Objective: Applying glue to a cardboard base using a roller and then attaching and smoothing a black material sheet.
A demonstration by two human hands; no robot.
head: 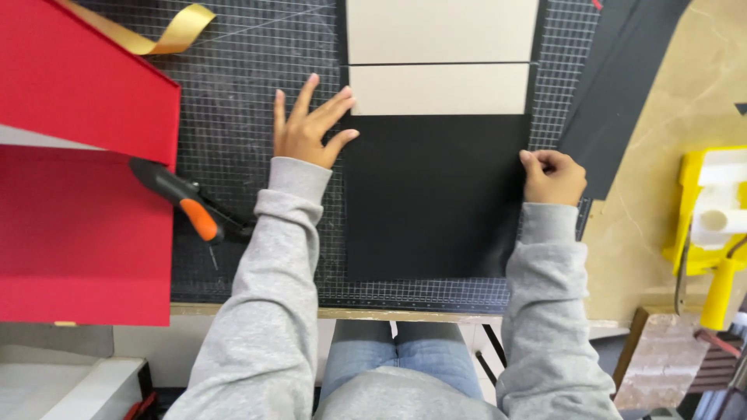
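A black sheet of card point(436, 198) lies flat in the middle of the dark gridded cutting mat point(233, 117), and its far edge meets two pale grey boards point(440, 58) that lie one behind the other. The left hand point(307, 128) rests flat with the fingers spread open, on the mat at the sheet's far left corner, while the right hand point(554, 177) is curled closed and pinches the right edge of the sheet. To the left lie an orange and black utility knife point(187, 204), a red folded box cover point(78, 179) and a gold ribbon point(167, 35); at the right stands a yellow tool point(712, 233).
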